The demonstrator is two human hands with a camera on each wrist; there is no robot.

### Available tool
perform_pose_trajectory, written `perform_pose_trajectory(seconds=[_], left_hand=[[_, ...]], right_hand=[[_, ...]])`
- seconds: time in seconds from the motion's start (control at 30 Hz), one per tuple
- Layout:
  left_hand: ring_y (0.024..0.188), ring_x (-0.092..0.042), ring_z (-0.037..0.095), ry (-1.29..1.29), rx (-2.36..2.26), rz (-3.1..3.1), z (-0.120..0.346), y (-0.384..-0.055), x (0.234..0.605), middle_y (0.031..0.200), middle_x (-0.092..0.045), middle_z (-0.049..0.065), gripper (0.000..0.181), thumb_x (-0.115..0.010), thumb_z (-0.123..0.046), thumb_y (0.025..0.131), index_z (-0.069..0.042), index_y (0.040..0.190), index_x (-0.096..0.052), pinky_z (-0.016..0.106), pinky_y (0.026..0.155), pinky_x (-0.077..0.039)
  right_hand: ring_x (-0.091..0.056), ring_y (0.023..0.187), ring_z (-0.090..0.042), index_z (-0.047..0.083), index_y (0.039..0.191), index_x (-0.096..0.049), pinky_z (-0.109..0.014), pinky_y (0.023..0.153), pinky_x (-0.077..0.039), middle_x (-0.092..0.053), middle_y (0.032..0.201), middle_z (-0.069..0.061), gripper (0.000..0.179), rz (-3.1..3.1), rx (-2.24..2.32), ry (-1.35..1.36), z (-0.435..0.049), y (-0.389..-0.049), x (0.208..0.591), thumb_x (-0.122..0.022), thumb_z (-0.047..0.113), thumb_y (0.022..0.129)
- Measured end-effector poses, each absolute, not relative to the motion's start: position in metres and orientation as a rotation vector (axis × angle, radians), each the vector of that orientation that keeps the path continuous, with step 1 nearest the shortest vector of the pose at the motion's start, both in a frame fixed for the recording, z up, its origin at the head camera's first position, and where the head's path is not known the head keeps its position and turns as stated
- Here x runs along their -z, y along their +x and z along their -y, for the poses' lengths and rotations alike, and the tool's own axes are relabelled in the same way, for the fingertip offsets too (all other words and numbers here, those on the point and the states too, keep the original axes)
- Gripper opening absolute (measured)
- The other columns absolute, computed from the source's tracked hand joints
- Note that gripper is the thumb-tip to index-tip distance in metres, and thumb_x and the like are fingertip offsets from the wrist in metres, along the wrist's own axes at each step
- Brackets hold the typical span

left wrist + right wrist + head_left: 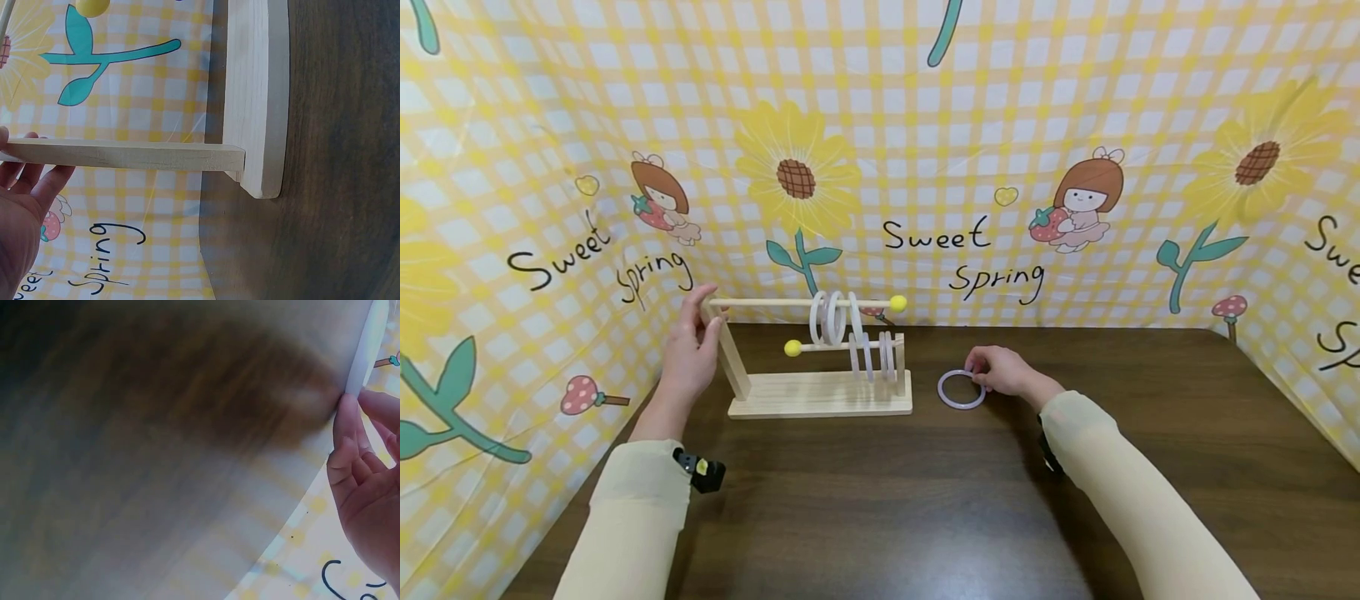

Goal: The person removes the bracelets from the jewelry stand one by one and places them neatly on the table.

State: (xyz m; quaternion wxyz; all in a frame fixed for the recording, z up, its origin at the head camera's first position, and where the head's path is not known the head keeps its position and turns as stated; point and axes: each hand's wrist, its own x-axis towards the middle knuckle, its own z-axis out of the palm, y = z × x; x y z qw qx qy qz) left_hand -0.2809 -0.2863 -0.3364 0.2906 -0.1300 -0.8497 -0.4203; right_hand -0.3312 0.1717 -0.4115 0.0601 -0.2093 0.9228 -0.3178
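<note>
My left hand (pixel 691 346) grips the top of the left post (pixel 732 354) of a pale wooden stand; in the left wrist view its thumb and fingers lie on either side of that post (pixel 137 155). To the right of the stand, my right hand (pixel 1003 371) pinches a light purple ring (pixel 962 407) at its edge. In the right wrist view the ring (pixel 357 369) shows between thumb and fingers. Several whitish rings (pixel 813 321) hang on the upper rod (pixel 767 302), and several pale purple rings (pixel 868 358) on the lower one.
The stand's flat base (pixel 820 406) rests on a dark brown wooden table (pixel 880 492). Yellow balls cap the upper rod's right end (pixel 898 304) and the lower rod's left end (pixel 793 348). A yellow checked cloth (pixel 910 150) with printed flowers encloses the back and sides.
</note>
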Motion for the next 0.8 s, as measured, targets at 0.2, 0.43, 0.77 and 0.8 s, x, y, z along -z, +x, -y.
perform_pose_trajectory(seconds=[0.2, 0.43, 0.77, 0.8], left_hand=[[0.111, -0.056, 0.038, -0.339, 1.125, 2.268, 0.286, -0.279, 0.336, 0.122, -0.058, 0.027, 0.046, -0.043, 0.000, 0.102, -0.013, 0.145, -0.037, 0.013, 0.075, -0.038], [0.113, -0.055, 0.037, -0.315, 1.119, 2.281, 0.285, -0.279, 0.335, 0.123, -0.058, 0.026, 0.046, -0.043, 0.000, 0.102, -0.015, 0.145, -0.037, 0.014, 0.075, -0.038], [0.113, -0.055, 0.036, -0.305, 1.135, 2.277, 0.284, -0.280, 0.335, 0.123, -0.058, 0.025, 0.046, -0.043, -0.001, 0.102, -0.015, 0.145, -0.037, 0.014, 0.078, -0.038], [0.114, -0.055, 0.036, -0.304, 1.141, 2.278, 0.284, -0.280, 0.335, 0.123, -0.058, 0.025, 0.046, -0.043, -0.001, 0.102, -0.016, 0.145, -0.037, 0.014, 0.078, -0.039]], right_hand=[[-0.055, 0.063, -0.017, 0.001, 0.101, -0.061, -0.031, 0.059, -0.050, -0.059, 0.086, -0.008, 0.013, -2.774, 1.052, -0.635, -0.179, -0.328, 0.408, -0.066, -0.002, 0.089], [-0.059, 0.067, -0.020, -0.003, 0.105, -0.060, -0.033, 0.062, -0.052, -0.060, 0.091, -0.010, 0.016, -2.771, 1.183, -0.720, -0.184, -0.319, 0.399, -0.065, -0.002, 0.090], [-0.063, 0.077, -0.034, 0.001, 0.107, -0.062, -0.030, 0.063, -0.050, -0.062, 0.098, -0.011, 0.017, -2.720, 1.414, -0.762, -0.171, -0.298, 0.379, -0.066, 0.004, 0.091], [-0.063, 0.077, -0.034, 0.001, 0.107, -0.063, -0.029, 0.063, -0.049, -0.063, 0.098, -0.011, 0.017, -2.714, 1.437, -0.768, -0.169, -0.297, 0.378, -0.067, 0.004, 0.091]])
